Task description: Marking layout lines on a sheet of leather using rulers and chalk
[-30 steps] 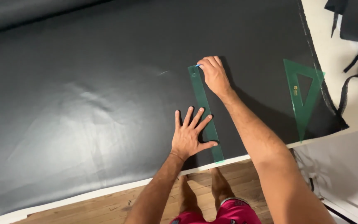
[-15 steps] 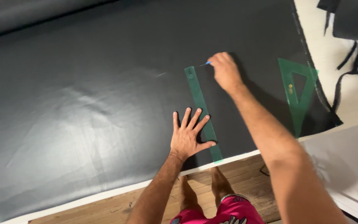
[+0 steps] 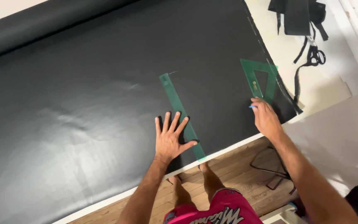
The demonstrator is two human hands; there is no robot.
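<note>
left hand [image 3: 168, 139] spreads flat, pinning a long green plastic ruler [image 3: 182, 115] on black sheet material [image 3: 83, 103]; right hand [image 3: 265, 118] pinches a small blue marker [image 3: 251, 106] beside a green triangle [image 3: 260, 81].

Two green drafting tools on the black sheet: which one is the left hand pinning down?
The long straight green ruler: the left hand lies spread flat across its lower part. The green triangle lies apart near the sheet's right edge, just above the right hand.

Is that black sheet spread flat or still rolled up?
Mostly spread flat: the black sheet covers the table, rolled only along its far edge.
</note>
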